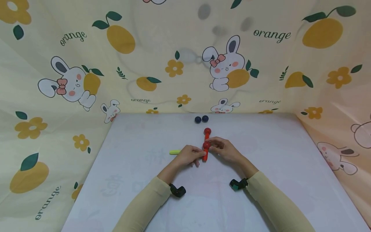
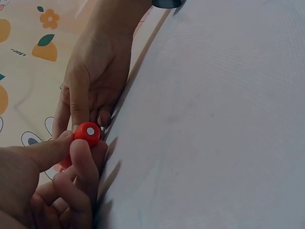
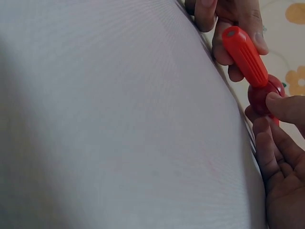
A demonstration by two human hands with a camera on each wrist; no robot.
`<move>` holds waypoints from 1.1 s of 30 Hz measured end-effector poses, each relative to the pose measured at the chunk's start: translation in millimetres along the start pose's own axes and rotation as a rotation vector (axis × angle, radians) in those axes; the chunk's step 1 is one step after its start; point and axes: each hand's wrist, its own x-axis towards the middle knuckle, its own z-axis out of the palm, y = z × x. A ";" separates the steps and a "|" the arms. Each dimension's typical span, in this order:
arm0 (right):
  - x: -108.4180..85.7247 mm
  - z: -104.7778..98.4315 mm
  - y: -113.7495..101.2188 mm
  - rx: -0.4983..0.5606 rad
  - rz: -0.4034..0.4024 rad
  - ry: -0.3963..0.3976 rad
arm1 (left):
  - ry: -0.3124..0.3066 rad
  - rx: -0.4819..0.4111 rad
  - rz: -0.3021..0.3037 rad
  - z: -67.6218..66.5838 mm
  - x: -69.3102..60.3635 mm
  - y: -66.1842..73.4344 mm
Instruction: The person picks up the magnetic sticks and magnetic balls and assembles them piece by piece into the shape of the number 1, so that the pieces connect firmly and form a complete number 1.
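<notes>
a white surface (image 1: 208, 206) is spreading below a cream cloth (image 1: 162, 35), which is rising behind it and along both sides. the cloth is showing rabbits (image 1: 224, 69), round fruit (image 1: 121, 39) and yellow flowers (image 1: 34, 129), and the script word "orange" (image 1: 271, 34) is repeating across it in dark green. faint marks (image 1: 113, 186) are showing on the surface, too pale to read. above the surface's middle, the left hand (image 1: 188, 155) is pinching the near red rod (image 1: 205, 157), its grip narrowed to the rod's thickness. the right hand (image 1: 227, 150) is pinching the near red ball (image 1: 206, 145), its grip narrowed onto it. beyond that ball, the far red rod (image 1: 207, 136) is leading to the far red ball (image 1: 207, 131). a yellow rod (image 1: 175, 152) is lying beside the left hand; two dark balls (image 1: 198, 120) are sitting near the far edge.
</notes>
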 end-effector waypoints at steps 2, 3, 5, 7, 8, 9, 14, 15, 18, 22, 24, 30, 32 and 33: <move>0.0 0.4 1.0 -0.002 -0.002 0.002 | 0.001 -0.009 0.000 0.3 0.2 -0.5; 0.0 0.6 1.2 -0.002 -0.002 0.003 | 0.002 -0.013 0.000 0.5 0.3 -0.8; -0.2 0.7 0.9 -0.005 -0.001 0.005 | 0.003 -0.018 -0.001 0.8 0.5 -0.9; -0.5 0.7 0.0 -0.008 0.001 0.007 | 0.003 -0.021 -0.002 0.9 0.2 -0.7; -0.6 0.7 -0.7 -0.009 0.003 0.008 | 0.004 -0.022 -0.002 0.9 0.1 -0.5; -0.8 0.5 -1.5 -0.010 0.006 0.008 | 0.003 -0.024 -0.003 0.8 -0.1 -0.2; -1.9 -0.1 -5.2 -0.005 0.021 0.004 | -0.001 -0.020 0.000 1.0 -0.2 0.0; -2.1 -0.3 -5.6 -0.004 0.022 0.004 | -0.001 -0.018 0.001 1.1 0.0 0.1; -2.2 -0.7 -5.9 0.000 0.025 0.000 | 0.001 -0.022 0.001 1.2 0.3 0.1; -2.0 -1.9 -5.0 -0.002 0.027 -0.003 | 0.003 -0.023 -0.003 1.9 1.2 0.3; -2.4 -2.4 -5.1 -0.005 0.021 -0.005 | 0.002 -0.017 -0.004 2.4 1.9 0.1; 1.8 -2.4 6.3 -0.023 0.029 -0.005 | -0.008 0.001 0.004 2.3 3.2 -0.5; 5.2 -2.2 17.0 -0.032 0.033 0.000 | -0.018 0.003 0.013 1.2 3.0 -0.9; 6.4 -2.2 21.5 -0.034 0.033 0.003 | -0.022 0.002 0.018 0.5 2.9 -1.4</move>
